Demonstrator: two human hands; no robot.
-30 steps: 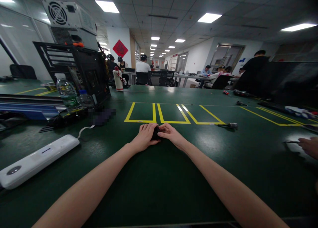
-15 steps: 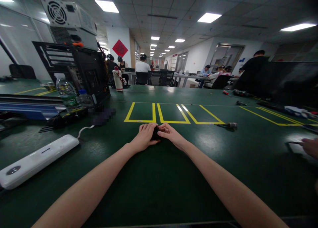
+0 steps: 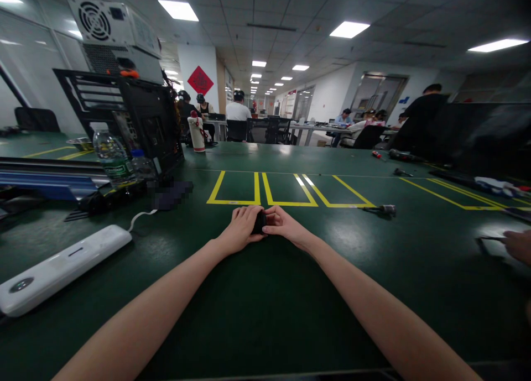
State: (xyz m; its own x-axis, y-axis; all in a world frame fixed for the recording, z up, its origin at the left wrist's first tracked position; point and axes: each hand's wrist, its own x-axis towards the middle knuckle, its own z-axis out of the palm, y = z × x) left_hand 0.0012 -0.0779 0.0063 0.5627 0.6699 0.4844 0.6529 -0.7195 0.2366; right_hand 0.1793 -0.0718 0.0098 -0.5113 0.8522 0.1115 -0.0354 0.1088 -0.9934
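Between my two hands is a small black object point(image 3: 259, 223), just in front of the yellow tape outlines on the green table point(image 3: 265, 303). My left hand point(image 3: 243, 226) is wrapped over it from the left, fingers on top and thumb on the near side. From the right, my right hand point(image 3: 284, 224) pinches its edge with thumb and fingertips. Most of the object is covered by my fingers, so its kind cannot be made out.
To the left lie a white power bank-like device point(image 3: 66, 267) with a cable, a water bottle point(image 3: 110, 154) and a black computer case point(image 3: 141, 121). A metal-ended tool point(image 3: 385, 209) rests right of the tape. Another person's hand point(image 3: 518, 245) holds something dark at the right edge.
My right thumb has shifted slightly lower, and a little more of the black object shows between my hands. My left hand has barely moved.
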